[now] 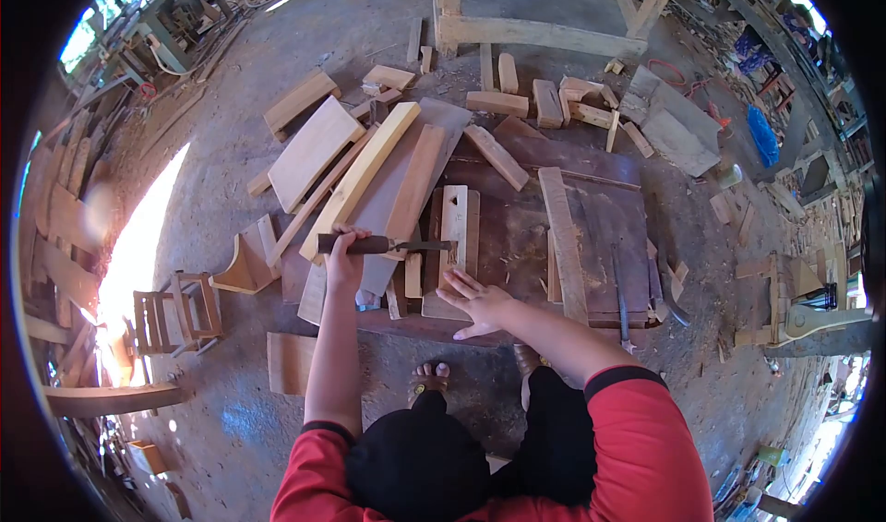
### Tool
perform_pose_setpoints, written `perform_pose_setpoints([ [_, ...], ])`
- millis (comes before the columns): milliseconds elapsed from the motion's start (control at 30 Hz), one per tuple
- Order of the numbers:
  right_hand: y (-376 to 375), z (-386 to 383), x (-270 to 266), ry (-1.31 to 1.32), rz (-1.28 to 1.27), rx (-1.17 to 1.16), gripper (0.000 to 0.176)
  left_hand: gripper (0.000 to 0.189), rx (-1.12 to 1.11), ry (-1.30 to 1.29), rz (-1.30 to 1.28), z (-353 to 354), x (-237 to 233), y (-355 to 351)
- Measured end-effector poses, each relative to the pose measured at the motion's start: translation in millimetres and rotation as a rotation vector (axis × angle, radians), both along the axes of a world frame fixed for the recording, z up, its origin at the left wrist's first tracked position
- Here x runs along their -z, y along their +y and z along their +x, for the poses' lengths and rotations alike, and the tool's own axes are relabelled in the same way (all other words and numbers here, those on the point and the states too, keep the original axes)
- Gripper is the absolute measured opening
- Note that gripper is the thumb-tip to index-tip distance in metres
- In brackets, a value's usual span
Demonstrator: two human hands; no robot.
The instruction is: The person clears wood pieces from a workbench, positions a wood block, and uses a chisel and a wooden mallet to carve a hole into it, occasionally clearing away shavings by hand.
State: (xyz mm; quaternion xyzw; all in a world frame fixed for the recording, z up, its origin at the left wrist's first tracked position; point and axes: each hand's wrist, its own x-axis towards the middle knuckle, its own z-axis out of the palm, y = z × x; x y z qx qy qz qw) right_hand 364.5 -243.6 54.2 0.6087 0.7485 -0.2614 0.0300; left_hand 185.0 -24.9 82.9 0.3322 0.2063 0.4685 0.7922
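My left hand (343, 244) is wrapped round the dark handle of a chisel (423, 245). The chisel lies crosswise, and its blade tip points right, over a pale wooden block (454, 210). A small dark hole shows in the upper part of this block. My right hand (475, 302) is stretched out with fingers spread, its fingertips at the block's lower end. Beneath the block is a low, dark brown work board (512, 236).
Long timber pieces (369, 171) lean left of the block, beside a pale panel (317, 153). A rough plank (563, 245) and a thin metal bar (619, 287) lie to the right. Offcuts (498, 104) are scattered beyond the board. A small wooden chair (178, 312) stands at left.
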Motion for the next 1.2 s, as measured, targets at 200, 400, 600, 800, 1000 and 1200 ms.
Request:
perform_pose_setpoints([
  [200, 1.9, 2.4, -12.8, 0.012, -0.096, 0.001, 0.098, 0.014, 0.044, 0.064, 0.083, 20.5, -31.4, -7.8],
  [400, 1.1, 4.2, -15.0, -0.006, -0.073, -0.018, 0.1, 0.014, 0.085, 0.146, 0.141, 33.2, -49.7, -14.4],
  [600, 1.5, 5.4, -12.5, -0.003, -0.061, -0.031, 0.099, 0.011, 0.169, 0.335, 0.283, 49.4, -62.2, -17.8],
  [800, -1.4, 6.6, -8.4, 0.011, 0.0, -0.031, 0.099, 0.008, 0.091, 0.487, 0.464, 75.6, -80.9, -36.7],
  [1000, -0.9, 7.5, -11.9, 0.034, -0.001, -0.019, 0.098, 0.007, 0.164, 0.42, 0.489, 96.1, -72.9, -34.4],
  [1200, 1.9, 11.3, -0.3, 0.071, 0.076, -0.046, 0.094, 0.007, 0.356, 0.508, 0.567, 115.7, -88.7, -25.3],
])
